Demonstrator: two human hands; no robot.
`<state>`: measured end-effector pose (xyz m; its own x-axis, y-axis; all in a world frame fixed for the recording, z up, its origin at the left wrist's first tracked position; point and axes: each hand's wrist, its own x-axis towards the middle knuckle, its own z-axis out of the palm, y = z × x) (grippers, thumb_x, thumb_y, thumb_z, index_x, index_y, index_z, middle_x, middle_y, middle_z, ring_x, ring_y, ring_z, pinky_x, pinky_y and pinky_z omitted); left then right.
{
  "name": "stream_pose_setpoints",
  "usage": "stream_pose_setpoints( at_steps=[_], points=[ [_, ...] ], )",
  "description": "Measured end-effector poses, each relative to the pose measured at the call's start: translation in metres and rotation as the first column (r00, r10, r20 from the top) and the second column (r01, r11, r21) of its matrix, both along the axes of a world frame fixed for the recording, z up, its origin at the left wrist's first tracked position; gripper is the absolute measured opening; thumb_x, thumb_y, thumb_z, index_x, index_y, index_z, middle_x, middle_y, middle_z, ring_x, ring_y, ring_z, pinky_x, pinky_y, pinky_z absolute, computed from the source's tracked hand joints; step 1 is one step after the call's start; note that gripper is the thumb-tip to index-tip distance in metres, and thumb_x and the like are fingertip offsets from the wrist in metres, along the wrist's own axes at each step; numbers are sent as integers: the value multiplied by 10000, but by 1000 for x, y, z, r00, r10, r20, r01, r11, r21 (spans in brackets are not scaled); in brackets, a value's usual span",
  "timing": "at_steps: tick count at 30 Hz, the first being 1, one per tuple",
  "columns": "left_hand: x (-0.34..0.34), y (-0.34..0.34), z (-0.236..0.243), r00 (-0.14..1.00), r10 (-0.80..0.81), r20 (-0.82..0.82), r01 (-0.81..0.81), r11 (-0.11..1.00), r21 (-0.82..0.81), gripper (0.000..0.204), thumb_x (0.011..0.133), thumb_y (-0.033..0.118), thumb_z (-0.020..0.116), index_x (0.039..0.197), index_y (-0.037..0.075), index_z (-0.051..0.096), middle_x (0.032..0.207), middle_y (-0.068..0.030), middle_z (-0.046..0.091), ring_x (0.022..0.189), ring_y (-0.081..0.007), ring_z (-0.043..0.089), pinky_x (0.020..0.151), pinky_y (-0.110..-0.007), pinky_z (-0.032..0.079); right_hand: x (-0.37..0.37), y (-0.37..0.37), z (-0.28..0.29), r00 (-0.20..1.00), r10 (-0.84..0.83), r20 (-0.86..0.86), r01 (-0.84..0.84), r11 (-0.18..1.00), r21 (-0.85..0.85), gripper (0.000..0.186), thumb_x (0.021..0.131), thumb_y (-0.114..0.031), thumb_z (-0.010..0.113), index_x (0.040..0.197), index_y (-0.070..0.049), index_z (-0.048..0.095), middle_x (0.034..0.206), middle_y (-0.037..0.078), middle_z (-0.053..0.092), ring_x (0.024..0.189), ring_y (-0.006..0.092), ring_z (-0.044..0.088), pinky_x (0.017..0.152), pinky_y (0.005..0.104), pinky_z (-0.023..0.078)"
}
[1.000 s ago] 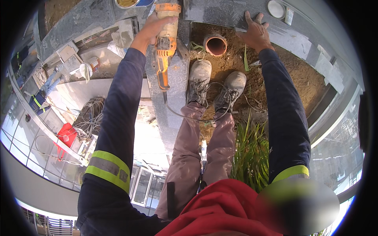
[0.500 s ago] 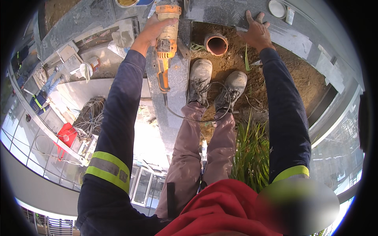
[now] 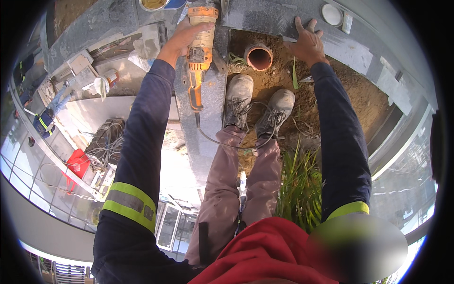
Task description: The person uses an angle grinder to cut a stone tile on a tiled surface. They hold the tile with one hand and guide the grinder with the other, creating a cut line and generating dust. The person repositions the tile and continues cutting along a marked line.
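Observation:
An orange and cream angle grinder (image 3: 200,57) points away from me at the upper middle, above a grey stone slab (image 3: 204,130). My left hand (image 3: 183,40) is wrapped round its body from the left side. The grinder's far end runs up to the picture's edge, so its disc is hidden from me. From its near end a cord (image 3: 222,142) loops across my shins. My right hand (image 3: 308,43) rests with fingers spread on the edge of the far grey slab (image 3: 265,18), holding nothing.
A clay pipe (image 3: 259,57) stands open in the soil ahead of my shoes (image 3: 280,106). A round white lid (image 3: 332,15) lies beyond my right hand. Long-leaved plants (image 3: 300,189) grow by my right leg. Tangled cable (image 3: 108,142) and a person (image 3: 46,122) are at the left.
The view has shifted very slightly. Both hands keep their places, the left on the grinder and the right on the slab.

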<state>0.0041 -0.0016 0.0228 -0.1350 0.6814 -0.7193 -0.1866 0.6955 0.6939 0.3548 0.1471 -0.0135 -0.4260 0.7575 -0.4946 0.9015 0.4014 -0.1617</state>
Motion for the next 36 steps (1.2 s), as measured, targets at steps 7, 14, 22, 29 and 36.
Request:
stream_pose_setpoints(
  at_steps=[7,14,22,29,36],
  points=[
    [-2,2,-6,999,-17,-28,16,1000,-16,600,860,272,873,1356,49,618,1211,-104,714,1063,-227,723,893,-410,620,-1,-1,3,1000,-14,4,14,1000,-12,1050,809,-484,864,1670,-238,315,1662,389,217,1419,716,263,1183,605,400],
    [-8,-2,-34,999,12,35,-12,1000,-10,631,855,275,877,1377,53,599,1232,-113,707,1095,-248,720,903,-426,622,-2,-2,6,1000,-9,4,9,1000,-16,1052,814,-485,866,1671,-226,314,1662,392,214,1419,719,257,1186,614,392],
    [-10,5,-38,999,-7,32,7,1000,28,624,847,273,884,1365,57,612,1214,-113,714,1067,-251,729,887,-429,627,-1,-1,6,1000,4,-3,-4,1000,-16,1044,817,-476,865,1670,-219,319,1658,395,219,1412,725,272,1156,616,428],
    [-4,-5,-35,997,47,59,-49,998,36,604,851,262,877,1357,54,620,1216,-106,715,1076,-237,723,885,-424,621,-1,0,6,1000,14,4,-14,1000,-15,1049,818,-486,864,1671,-215,317,1661,394,213,1410,728,268,1154,623,426],
    [-5,-13,-29,999,-38,29,35,995,91,570,873,255,853,1357,60,623,1218,-93,714,1065,-228,719,891,-418,612,3,1,-1,1000,14,3,-14,1000,-5,1051,816,-505,862,1670,-219,320,1659,400,209,1403,730,269,1161,621,418]
  ],
)
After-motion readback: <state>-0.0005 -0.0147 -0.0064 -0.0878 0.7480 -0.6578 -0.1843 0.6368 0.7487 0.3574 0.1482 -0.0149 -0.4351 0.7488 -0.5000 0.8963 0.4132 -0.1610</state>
